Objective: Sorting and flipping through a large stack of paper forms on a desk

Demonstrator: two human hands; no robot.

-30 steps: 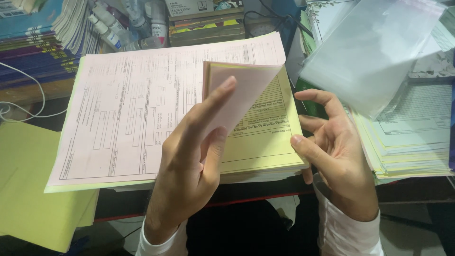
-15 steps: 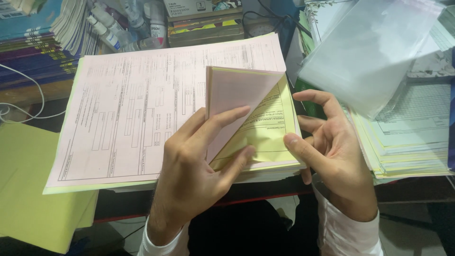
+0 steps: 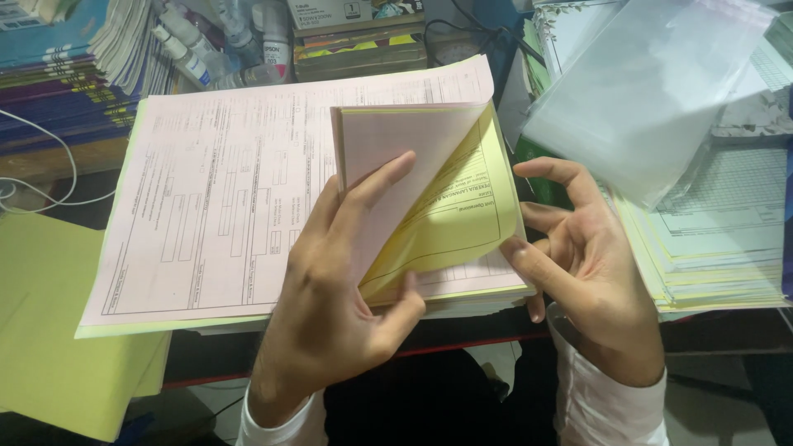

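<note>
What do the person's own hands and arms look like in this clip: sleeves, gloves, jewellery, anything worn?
Both hands are bare: no gloves, and no rings or watch that the view shows. The left hand comes out of a white long sleeve whose cuff sits at the wrist. The right hand has a matching white sleeve, slightly creased at the cuff. The forearms are covered and cut off by the frame's lower edge.

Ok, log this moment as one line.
left hand: lifting pink sheet, yellow sheet | right hand: on stack edge
</note>
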